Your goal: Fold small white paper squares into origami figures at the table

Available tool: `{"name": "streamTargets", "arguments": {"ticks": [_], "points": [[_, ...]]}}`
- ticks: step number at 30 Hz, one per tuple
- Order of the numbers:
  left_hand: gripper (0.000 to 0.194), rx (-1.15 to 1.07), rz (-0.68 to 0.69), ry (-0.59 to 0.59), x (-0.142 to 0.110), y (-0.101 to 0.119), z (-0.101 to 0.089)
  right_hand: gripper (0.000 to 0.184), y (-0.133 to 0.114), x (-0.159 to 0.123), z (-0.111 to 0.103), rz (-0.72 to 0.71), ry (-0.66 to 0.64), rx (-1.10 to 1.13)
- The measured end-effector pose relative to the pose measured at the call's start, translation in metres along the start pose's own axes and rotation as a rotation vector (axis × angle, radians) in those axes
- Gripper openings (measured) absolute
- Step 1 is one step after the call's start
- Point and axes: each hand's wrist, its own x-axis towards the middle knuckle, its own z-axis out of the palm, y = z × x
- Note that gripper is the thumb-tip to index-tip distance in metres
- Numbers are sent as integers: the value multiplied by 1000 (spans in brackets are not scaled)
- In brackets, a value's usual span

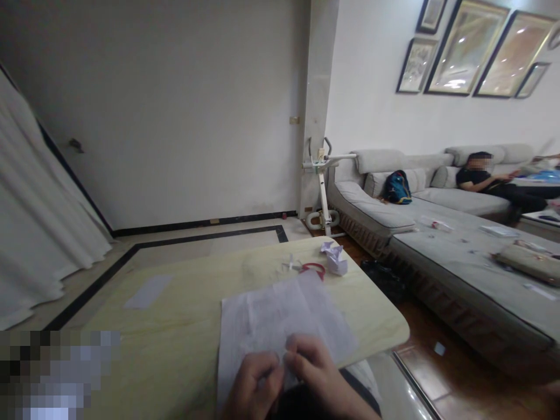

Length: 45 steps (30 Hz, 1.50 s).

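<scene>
A large creased sheet of white paper (266, 315) lies at the table's near side, under and in front of both hands. My left hand (257, 382) is closed, thumb and finger pinched at the sheet's near part. Close against it, my right hand (311, 364) is closed in the same kind of pinch. A pale bit of paper shows between the fingertips; the exact grip is partly hidden by the fingers. Just beyond the sheet lie red-handled scissors (314, 269), their handles partly covered by its far corner. Crumpled paper (336, 261) rests to their right.
The pale yellow table (184, 326) has a rounded right corner. A small paper strip (149, 291) lies on its left side. A grey sofa (455, 256) holds a blue backpack (397, 188) and a seated person (479, 175). White exercise equipment (322, 192) stands by the wall.
</scene>
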Motion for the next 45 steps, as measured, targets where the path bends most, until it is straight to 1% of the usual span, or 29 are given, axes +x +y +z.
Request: {"name": "streamTargets", "arguments": {"ticks": [6,8,11,14,17,20,22,24,26,28,30,33,36,39,42,45], "points": [[25,-111,14,27,6,6,-1,43,-7,1,2,104,-69,140],[25,-107,12,40,5,5,-1,45,-8,1,3,110,-81,147],[27,-84,-27,47,3,3,0,47,-10,0,3,82,-102,127],[31,-73,-48,19,2,1,0,47,-9,-1,3,60,-112,108],[32,-70,-48,-6,0,0,-1,47,-6,-3,4,41,-89,88],[32,-70,-32,-4,-1,-3,-3,48,-3,-4,3,11,-61,29],[33,-57,-38,-24,0,-6,-5,48,-2,-4,2,15,-44,-9],[35,-37,-46,-83,1,-9,-7,48,-1,-3,1,47,-62,-17],[35,-14,-36,-110,3,-11,-8,49,-3,-2,1,65,-110,5],[33,19,-36,-83,3,-12,-9,51,-4,-1,1,55,-139,30],[33,49,-41,-25,3,-11,-8,53,-6,0,1,39,-125,52],[35,75,-37,10,3,-9,-5,55,-6,1,2,18,-72,73],[33,97,-50,32,4,-7,-1,53,-4,2,2,-19,14,46],[31,56,-43,107,5,-5,1,52,-1,4,3,-43,55,-5],[29,-7,-48,138,6,-6,0,52,1,3,4,-47,27,-32],[30,-48,-33,149,6,-12,-4,49,2,1,3,21,-24,44]]}}
